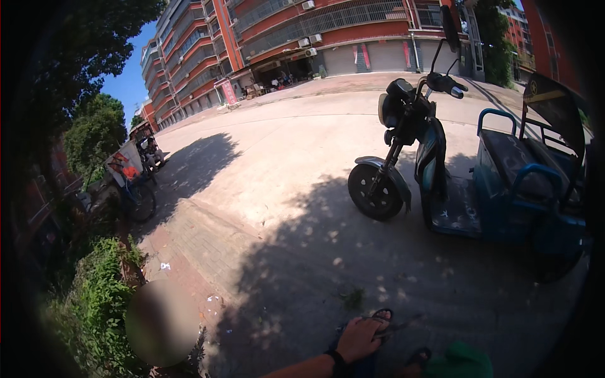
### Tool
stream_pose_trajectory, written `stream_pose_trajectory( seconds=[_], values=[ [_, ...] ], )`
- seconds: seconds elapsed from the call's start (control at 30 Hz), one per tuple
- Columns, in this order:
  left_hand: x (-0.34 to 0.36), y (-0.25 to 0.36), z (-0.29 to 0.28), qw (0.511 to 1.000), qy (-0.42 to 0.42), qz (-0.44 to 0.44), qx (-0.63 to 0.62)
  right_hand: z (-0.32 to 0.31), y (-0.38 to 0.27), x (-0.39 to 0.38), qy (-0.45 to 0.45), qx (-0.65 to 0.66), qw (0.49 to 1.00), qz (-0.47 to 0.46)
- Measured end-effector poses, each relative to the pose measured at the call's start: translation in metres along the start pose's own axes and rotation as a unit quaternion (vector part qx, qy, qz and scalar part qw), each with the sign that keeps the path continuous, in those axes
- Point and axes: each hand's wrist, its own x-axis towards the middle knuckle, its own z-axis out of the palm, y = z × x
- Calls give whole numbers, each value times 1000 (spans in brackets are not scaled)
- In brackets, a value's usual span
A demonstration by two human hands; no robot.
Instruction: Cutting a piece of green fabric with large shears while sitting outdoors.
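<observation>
My left hand (358,340), with a dark band at its wrist, reaches in from the lower edge. Its fingers are curled over, above a sandalled foot (382,314). A thin dark thing (403,326) sticks out to the right beside the fingertips; it is too blurred to name. A second sandalled foot (421,356) lies in the shade further right. At the lower edge is a bright green, cloth-like thing (466,360). My right hand does not show; whether the green thing covers it I cannot make out.
A blue electric tricycle (454,201) stands on the right, its front wheel toward the middle. Leafy bushes (101,296) and a blurred round patch (162,322) are at left. Beyond the bushes, a person sits by another cart (135,183). Red apartment buildings (277,31) line the far side.
</observation>
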Motion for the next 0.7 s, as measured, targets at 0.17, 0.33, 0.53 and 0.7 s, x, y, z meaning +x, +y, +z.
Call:
stream_pose_trajectory(
  seconds=[0.17, 0.33, 0.53, 0.7],
  values=[
    [-1, -4, 9, 1000, 27, 11, 3, 5, -1, -1, 6, -13, 1000, 7],
    [1, 1, 3, 1000, -21, -5, -5, 26, -1, 34, -1, 45, 998, 40],
    [-3, -4, 8, 1000, 27, 7, 9, -8, -6, -30, 13, -29, 999, -20],
    [5, 1, 16, 999, 37, 27, 15, 8, -4, -6, 14, 136, 990, 43]
  ],
)
